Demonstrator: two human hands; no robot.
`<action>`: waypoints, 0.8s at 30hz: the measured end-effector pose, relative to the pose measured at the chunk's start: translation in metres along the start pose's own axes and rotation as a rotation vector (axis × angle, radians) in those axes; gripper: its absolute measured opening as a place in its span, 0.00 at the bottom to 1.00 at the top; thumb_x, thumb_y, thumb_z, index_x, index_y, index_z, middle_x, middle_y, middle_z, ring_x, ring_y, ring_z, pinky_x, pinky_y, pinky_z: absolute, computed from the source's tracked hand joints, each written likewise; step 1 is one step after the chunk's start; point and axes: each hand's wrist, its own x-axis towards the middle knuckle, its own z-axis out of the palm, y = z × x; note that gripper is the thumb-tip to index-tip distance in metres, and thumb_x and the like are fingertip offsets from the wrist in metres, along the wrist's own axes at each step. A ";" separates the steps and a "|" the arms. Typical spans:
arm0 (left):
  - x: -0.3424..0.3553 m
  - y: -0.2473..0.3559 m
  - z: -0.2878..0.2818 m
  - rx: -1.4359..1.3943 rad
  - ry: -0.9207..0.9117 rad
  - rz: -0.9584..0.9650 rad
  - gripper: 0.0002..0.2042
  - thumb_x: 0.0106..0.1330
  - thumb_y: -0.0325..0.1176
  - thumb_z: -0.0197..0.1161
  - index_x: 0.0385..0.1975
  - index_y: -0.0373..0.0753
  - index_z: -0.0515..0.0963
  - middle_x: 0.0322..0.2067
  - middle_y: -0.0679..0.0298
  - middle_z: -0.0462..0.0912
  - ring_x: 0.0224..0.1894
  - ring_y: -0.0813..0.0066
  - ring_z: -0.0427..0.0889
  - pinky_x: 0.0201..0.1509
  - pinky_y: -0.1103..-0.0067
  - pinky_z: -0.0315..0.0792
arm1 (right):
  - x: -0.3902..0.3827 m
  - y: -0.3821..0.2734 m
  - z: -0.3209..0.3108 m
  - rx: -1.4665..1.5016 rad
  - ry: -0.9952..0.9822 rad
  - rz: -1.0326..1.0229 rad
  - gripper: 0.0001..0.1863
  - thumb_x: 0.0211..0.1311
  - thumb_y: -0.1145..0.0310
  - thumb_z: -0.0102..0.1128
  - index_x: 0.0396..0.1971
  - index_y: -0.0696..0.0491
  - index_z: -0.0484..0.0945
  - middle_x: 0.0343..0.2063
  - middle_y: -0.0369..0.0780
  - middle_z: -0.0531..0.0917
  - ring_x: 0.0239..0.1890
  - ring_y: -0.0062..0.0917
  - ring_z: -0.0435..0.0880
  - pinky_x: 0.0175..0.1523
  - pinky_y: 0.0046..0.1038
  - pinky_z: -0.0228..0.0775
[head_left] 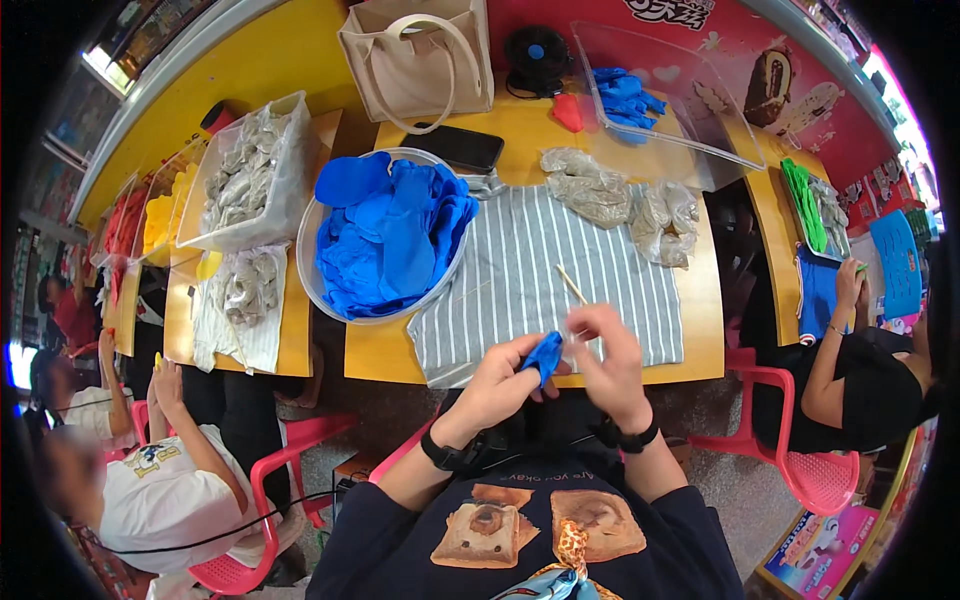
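My left hand (497,384) pinches a small blue cloth piece (544,355) over the near edge of the table. Close on its right, my right hand (608,362) is raised with bent fingers, smeared by motion, so I cannot tell whether they hold anything. Beneath and beyond both hands lies a grey-and-white striped cloth (560,250), with a thin wooden stick (572,283) on it. A round clear tub (307,265) to the left is heaped with flat blue cloth pieces (395,235). Two clear bags of grey-brown filling, one bag (585,187) left of the other bag (665,222), rest on the cloth's far right.
Behind the tub lie a black phone (455,147) and a beige tote bag (415,60). A small black fan (537,58) and a clear bin (690,150) holding blue pieces stand at the back. People work at neighbouring tables on both sides, near pink chairs (770,440).
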 end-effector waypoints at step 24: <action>0.015 -0.019 0.008 0.167 0.407 0.324 0.20 0.61 0.19 0.46 0.54 0.31 0.70 0.38 0.57 0.81 0.29 0.81 0.77 0.28 0.85 0.71 | -0.050 -0.026 -0.008 -0.401 -0.159 -0.017 0.08 0.58 0.84 0.50 0.37 0.61 0.74 0.22 0.43 0.76 0.22 0.33 0.78 0.27 0.28 0.68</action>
